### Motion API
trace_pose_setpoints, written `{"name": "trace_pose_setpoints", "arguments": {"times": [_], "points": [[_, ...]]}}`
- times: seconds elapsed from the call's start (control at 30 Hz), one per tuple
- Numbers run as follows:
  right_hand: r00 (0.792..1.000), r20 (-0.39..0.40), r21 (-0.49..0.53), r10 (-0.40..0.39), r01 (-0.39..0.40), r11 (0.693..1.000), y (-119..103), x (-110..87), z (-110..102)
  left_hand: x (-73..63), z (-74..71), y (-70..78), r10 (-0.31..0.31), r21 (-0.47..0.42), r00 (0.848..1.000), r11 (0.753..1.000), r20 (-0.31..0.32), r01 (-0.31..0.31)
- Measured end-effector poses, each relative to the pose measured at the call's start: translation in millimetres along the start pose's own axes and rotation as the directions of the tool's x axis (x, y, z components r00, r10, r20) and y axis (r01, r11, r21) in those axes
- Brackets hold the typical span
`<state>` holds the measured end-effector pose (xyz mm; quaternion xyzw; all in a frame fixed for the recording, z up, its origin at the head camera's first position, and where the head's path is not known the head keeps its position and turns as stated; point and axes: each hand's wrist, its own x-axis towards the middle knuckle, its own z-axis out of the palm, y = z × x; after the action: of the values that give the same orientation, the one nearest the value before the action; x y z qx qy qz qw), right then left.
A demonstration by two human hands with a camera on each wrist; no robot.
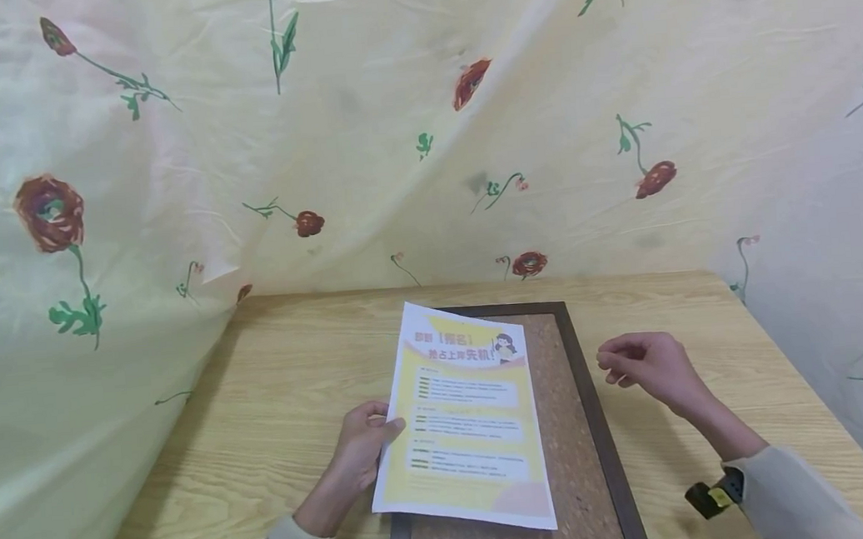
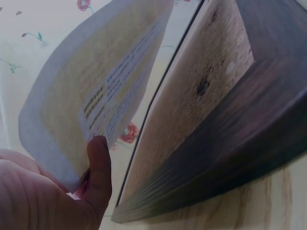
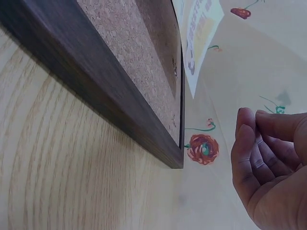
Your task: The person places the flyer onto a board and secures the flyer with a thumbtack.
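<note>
My left hand (image 1: 364, 445) pinches the left edge of a yellow-and-white printed sheet (image 1: 461, 434) between thumb and fingers. The print on the sheet reads mirrored in the head view. It hangs tilted over a dark-framed corkboard (image 1: 574, 426), covering much of its left side; in the left wrist view the sheet (image 2: 96, 86) bows and stands apart from the cork. Right of the frame, my right hand (image 1: 649, 367) is held in the air, its fingers curled and thumb meeting the fingertips (image 3: 245, 127). I cannot tell whether something tiny sits between them.
The corkboard lies on a light wood table (image 1: 259, 382), its near edge cut off by the picture. A flower-printed cloth (image 1: 362, 141) hangs behind the table and along both sides. Table surface shows left and right of the board.
</note>
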<state>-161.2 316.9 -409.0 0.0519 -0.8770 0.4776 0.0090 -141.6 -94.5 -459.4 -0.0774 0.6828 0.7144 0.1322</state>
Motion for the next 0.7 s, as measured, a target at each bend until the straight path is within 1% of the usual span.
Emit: {"name": "trace_pose_setpoints", "arguments": {"times": [0.33,0.43,0.7], "points": [[1.0,-0.005,0.012,-0.008,0.008,1.0,-2.3,1.7,1.6,3.6,10.8,-5.8,0.006,0.011,1.0,1.0,0.001,-0.006],[1.0,-0.006,0.003,-0.008,0.008,1.0,-4.6,2.3,2.2,3.8,13.2,-6.0,-0.002,0.015,1.0,1.0,-0.003,0.002],[1.0,0.001,-0.02,-0.004,0.004,1.0,-10.9,5.0,3.1,6.6,19.2,-9.4,-0.019,0.056,1.0,0.998,0.01,0.018]]}}
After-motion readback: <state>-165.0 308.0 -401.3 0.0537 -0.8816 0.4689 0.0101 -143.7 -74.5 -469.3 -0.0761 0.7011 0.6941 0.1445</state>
